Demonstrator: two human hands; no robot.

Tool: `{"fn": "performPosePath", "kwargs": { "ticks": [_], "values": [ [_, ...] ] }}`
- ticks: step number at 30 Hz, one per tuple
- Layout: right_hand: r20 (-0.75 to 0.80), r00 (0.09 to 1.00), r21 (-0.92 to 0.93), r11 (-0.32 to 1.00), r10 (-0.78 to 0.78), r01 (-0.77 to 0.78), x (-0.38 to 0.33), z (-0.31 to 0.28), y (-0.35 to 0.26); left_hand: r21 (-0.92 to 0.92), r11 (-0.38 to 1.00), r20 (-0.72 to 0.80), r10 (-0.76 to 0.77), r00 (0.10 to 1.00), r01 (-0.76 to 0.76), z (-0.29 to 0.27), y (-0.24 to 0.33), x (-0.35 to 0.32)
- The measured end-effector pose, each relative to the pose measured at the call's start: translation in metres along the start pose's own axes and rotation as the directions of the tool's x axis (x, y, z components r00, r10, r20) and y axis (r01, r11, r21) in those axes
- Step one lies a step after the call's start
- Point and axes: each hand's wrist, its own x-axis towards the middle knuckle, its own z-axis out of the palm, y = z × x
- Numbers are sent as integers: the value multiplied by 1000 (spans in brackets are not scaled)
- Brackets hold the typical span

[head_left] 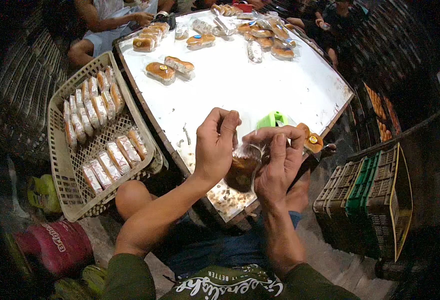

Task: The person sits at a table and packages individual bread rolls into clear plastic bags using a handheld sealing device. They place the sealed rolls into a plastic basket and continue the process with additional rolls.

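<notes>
Between my hands, over the table's near corner, hangs a clear plastic bag with a brown bun (241, 175) inside. My left hand (215, 147) pinches the bag's upper edge on one side, thumb against fingers. On the other side my right hand (281, 162) has its fingers curled and closed on the plastic. Just beyond my hands a bright green tape dispenser (270, 120) stands on the white tabletop (225, 92). Close to my right hand are unwrapped-looking buns (314, 141), partly hidden by that hand.
At left, a cream plastic crate (62, 165) holds rows of wrapped buns (100, 107). More bagged buns (200, 41) lie across the table's far side, where a person (105, 25) sits. Stacked crates (362, 200) stand at right; a dark red gas cylinder (55, 245) is at lower left.
</notes>
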Motion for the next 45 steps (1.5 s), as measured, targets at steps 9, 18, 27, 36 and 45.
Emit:
{"fn": "performPosePath", "kwargs": {
  "ticks": [9,18,27,36,45],
  "values": [
    [-211,976,-416,899,53,-139,16,20,11,-26,999,-148,18,989,-22,3,-15,-6],
    [188,976,-692,720,111,51,4,7,23,-1,987,-159,161,974,-164,-8,-20,5],
    [164,986,-744,657,1,123,6,0,-4,51,995,-52,86,995,-83,-3,-17,3],
    [46,996,-647,758,-70,83,5,-11,25,109,978,48,175,983,-179,7,-20,-6],
    [-278,958,-90,991,70,-99,-9,21,35,-169,984,-209,13,978,-49,14,-39,-4]
  ]
}}
